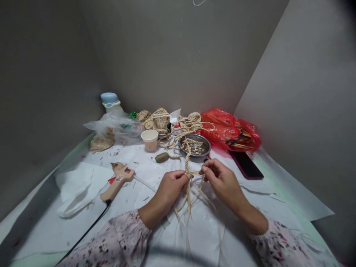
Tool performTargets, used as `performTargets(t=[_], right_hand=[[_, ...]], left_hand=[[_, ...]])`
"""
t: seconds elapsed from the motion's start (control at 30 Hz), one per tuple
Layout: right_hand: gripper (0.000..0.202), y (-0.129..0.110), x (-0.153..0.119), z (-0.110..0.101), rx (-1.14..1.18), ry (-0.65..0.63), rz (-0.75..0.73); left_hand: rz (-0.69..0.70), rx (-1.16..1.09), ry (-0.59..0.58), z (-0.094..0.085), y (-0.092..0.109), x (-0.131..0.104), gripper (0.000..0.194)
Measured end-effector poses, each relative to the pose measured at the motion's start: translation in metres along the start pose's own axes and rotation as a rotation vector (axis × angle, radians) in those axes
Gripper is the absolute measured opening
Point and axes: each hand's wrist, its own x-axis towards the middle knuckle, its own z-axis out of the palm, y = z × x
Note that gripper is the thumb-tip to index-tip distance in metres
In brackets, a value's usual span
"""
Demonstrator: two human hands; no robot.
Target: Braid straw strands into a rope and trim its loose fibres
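A braided straw cord (187,163) runs down from a loose heap of the same braid to my two hands. My left hand (174,188) pinches the lower end of the braid between thumb and fingertips. Just to the right, my right hand (221,180) is closed on a straw strand (197,172) drawn out sideways from the braid. Several loose straw ends (189,198) hang below my fingers over the white sheet. Behind my hands stands a metal bowl (208,146) with straw scraps in it, partly covered by the braid.
A glue gun (118,181) with a cord lies at left. Farther back are a paper cup (150,140), a thread spool (162,158), coiled straw pieces (160,118), a clear plastic bag (119,124) and a blue-lidded bottle (109,100). A red bag (222,128) and a phone (247,165) lie right.
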Motion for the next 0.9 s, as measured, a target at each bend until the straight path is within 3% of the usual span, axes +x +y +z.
performTargets(t=[0.17, 0.27, 0.4, 0.57, 0.9], right_hand=[[0.014, 0.000, 0.010, -0.036, -0.578, 0.201, -0.191], [0.016, 0.007, 0.015, -0.042, -0.741, 0.201, -0.262], [0.024, 0.014, 0.015, -0.022, -0.431, -0.056, -0.360], [0.027, 0.017, 0.008, 0.005, -0.104, -0.356, -0.223], [0.017, 0.023, 0.007, 0.011, 0.013, -0.320, -0.056]], left_hand=[[-0.047, 0.005, 0.014, 0.000, 0.000, 0.000, 0.035], [-0.060, 0.015, 0.014, 0.001, 0.002, -0.001, 0.033], [-0.052, 0.027, -0.016, 0.002, 0.003, -0.002, 0.032], [0.030, 0.065, -0.123, 0.001, -0.002, -0.001, 0.033], [0.093, 0.169, -0.087, 0.001, -0.003, -0.001, 0.027]])
